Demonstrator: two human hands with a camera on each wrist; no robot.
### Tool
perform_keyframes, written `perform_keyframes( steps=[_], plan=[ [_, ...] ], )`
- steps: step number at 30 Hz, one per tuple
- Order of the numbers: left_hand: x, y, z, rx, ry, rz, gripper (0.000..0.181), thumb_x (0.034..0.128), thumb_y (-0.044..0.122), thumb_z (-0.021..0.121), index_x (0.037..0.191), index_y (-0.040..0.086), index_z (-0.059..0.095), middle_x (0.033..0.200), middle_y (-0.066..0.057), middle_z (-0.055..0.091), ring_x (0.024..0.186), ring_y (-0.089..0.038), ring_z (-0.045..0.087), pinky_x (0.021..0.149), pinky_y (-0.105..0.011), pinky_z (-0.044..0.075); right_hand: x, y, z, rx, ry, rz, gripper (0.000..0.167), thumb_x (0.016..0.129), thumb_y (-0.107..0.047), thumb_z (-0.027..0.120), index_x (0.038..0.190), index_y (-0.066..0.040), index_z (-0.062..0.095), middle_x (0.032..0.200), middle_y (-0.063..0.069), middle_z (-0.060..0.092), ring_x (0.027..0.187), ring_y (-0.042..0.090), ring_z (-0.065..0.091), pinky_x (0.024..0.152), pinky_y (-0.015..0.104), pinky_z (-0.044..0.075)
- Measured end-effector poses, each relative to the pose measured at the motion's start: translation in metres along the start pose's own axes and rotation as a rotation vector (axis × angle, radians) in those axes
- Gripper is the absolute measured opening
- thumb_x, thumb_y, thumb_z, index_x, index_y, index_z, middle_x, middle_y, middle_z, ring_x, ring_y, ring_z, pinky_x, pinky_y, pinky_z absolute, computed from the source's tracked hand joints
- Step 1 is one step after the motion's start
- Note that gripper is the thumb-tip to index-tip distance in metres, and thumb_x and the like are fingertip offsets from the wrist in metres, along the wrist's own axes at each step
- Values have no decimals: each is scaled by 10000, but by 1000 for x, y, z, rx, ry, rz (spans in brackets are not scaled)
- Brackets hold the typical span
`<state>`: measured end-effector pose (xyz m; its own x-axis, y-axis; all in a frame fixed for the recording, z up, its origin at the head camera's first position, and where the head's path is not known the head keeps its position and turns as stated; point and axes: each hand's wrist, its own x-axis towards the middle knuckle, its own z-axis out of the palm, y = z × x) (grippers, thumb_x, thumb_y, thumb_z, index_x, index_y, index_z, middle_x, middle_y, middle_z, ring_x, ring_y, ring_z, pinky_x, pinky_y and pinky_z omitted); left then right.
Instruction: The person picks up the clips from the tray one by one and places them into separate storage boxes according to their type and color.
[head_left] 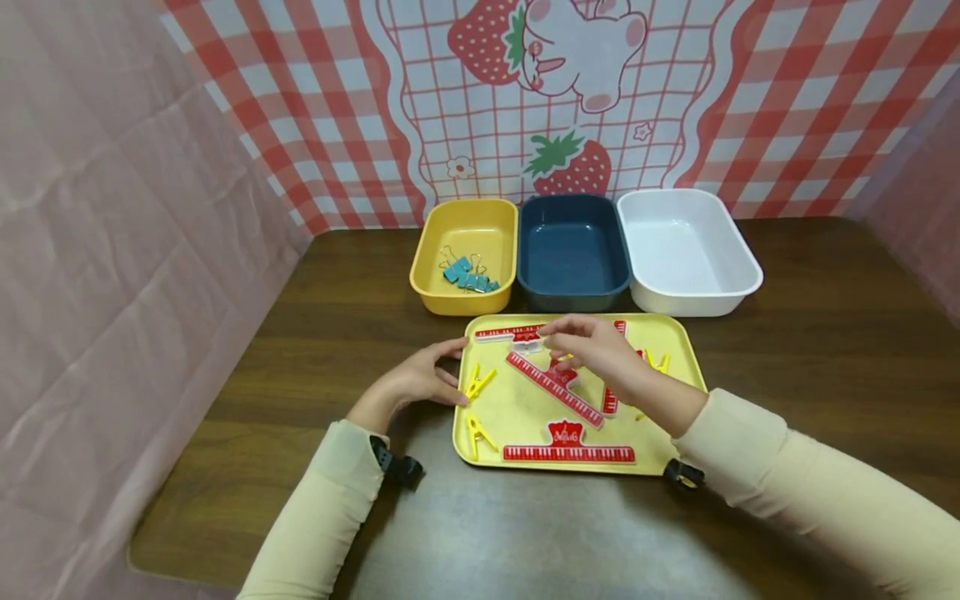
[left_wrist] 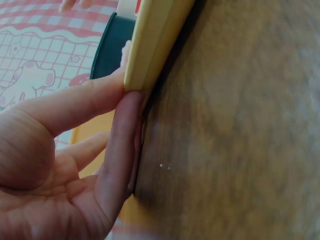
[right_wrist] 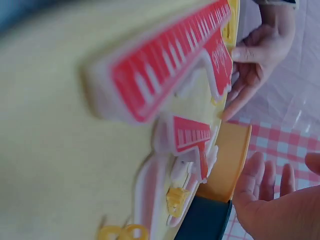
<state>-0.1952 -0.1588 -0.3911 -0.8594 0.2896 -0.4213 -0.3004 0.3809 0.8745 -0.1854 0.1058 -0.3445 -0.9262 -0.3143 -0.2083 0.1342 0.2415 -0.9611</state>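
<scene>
The left hand (head_left: 416,377) (left_wrist: 107,145) pinches the left rim of the yellow tray (head_left: 517,417) (left_wrist: 152,45) between thumb and fingers. Above the tray's upper middle is the right hand (head_left: 603,354) (right_wrist: 280,210), fingers loosely bent and apart, with nothing visible in its grasp. It is nearest to a red piano-patterned clip (head_left: 498,334) at the back edge. Under and beside it lie a diagonal red clip (head_left: 553,388) and another red one, partly hidden by the forearm. A further red clip (head_left: 568,453) lies along the front. Yellow clips (head_left: 478,384) rest at the tray's left and right.
Behind the tray, side by side, stand a yellow bin (head_left: 423,279) with several teal binder clips (head_left: 472,281), a dark blue bin (head_left: 573,250) and a white bin (head_left: 682,250). A checked strawberry cloth (head_left: 337,125) hangs behind the wooden table (head_left: 300,333).
</scene>
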Motion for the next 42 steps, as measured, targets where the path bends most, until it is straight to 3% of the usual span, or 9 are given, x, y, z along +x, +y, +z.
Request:
perform_keyframes(
  steps=[5, 10, 19, 23, 30, 33, 36, 42],
  plan=[
    [-1, 1, -1, 11, 6, 3, 926, 682, -139, 752, 1453, 141, 323, 1339, -119, 371, 929, -257, 567, 713, -341, 557, -19, 8, -3, -130, -51, 43, 341, 890, -155, 582, 1172, 37, 593, 1107, 192, 607, 891, 308, 593, 814, 396, 516],
    [-1, 0, -1, 21, 13, -2, 922, 681, -126, 760, 1450, 148, 331, 1338, -112, 371, 931, -255, 564, 713, -337, 557, -33, 14, -5, -241, -66, 96, 300, 878, -190, 628, 1128, -27, 654, 1078, 101, 613, 891, 233, 529, 722, 321, 500],
    [-2, 0, -1, 26, -1, 12, 920, 689, -117, 759, 1456, 128, 313, 1349, -143, 348, 928, -248, 578, 717, -331, 555, -45, 27, -7, -270, -147, 95, 276, 861, -160, 657, 1094, -14, 666, 927, 61, 620, 728, 205, 560, 648, 314, 527],
    [-2, 0, -1, 15, -8, 12, 910, 696, -120, 752, 1455, 122, 313, 1357, -150, 335, 929, -248, 579, 719, -334, 555, -46, 32, -6, -345, -185, 40, 252, 843, -122, 666, 1067, -7, 680, 881, 50, 641, 684, 187, 547, 605, 301, 504],
    [-3, 2, 1, 14, -1, -5, 916, 697, -124, 749, 1458, 141, 311, 1355, -133, 344, 927, -248, 584, 722, -332, 554, -47, 36, -6, -546, -241, -100, 135, 796, -46, 698, 929, -29, 701, 792, 2, 636, 721, 137, 515, 651, 265, 479],
    [-3, 2, 1, 17, -1, -5, 913, 700, -120, 749, 1458, 137, 310, 1360, -135, 339, 929, -247, 587, 723, -333, 554, -46, 34, -6, -556, -241, -101, 22, 812, -80, 693, 827, -65, 687, 701, -12, 594, 621, 134, 495, 569, 272, 458],
    [-2, 2, 0, 19, -4, 1, 907, 703, -118, 748, 1457, 129, 310, 1362, -144, 337, 933, -249, 585, 723, -333, 554, -47, 31, -6, -560, -221, -98, 54, 819, -115, 691, 783, -82, 668, 700, -9, 584, 581, 127, 504, 536, 275, 461],
    [-2, 3, 2, 19, -1, -5, 906, 703, -119, 747, 1457, 134, 312, 1360, -144, 338, 927, -250, 582, 723, -332, 554, -46, 28, -9, -508, -161, -10, 62, 818, -123, 693, 814, -64, 674, 793, 28, 602, 597, 142, 579, 579, 280, 522]
  ],
)
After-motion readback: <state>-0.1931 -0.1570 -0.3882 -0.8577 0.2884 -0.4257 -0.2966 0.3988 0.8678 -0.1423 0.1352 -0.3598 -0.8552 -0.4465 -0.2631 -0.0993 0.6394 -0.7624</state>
